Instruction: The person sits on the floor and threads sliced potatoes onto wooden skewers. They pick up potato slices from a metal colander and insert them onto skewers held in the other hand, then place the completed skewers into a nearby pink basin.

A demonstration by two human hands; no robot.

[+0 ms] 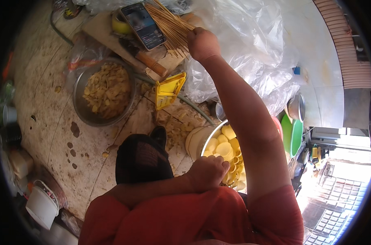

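Note:
A bundle of thin wooden skewers (pixel 173 27) lies beside a phone (pixel 144 26) on a board at the top. My right hand (pixel 204 44) reaches out to the skewers' right side, its fingers closed at their ends; whether it grips any is hidden. Close to my body, my left hand (pixel 208 171) is curled over the near rim of a round container. Whether something is inside that fist cannot be seen. Thin round slices of peeled potato (pixel 224 150) and whole peeled potatoes (pixel 228 131) fill the container. A yellow plastic slicer (pixel 170 90) stands on the floor beyond it.
On the left a metal bowl (pixel 76 105) holds peelings. A knife with a wooden handle (pixel 151 64) lies by the phone, near a roll of yellow tape (pixel 121 24). Clear plastic sheeting (pixel 253 36) spreads at upper right. A hose (pixel 196 108) crosses the floor; a green basin (pixel 291 136) is at right.

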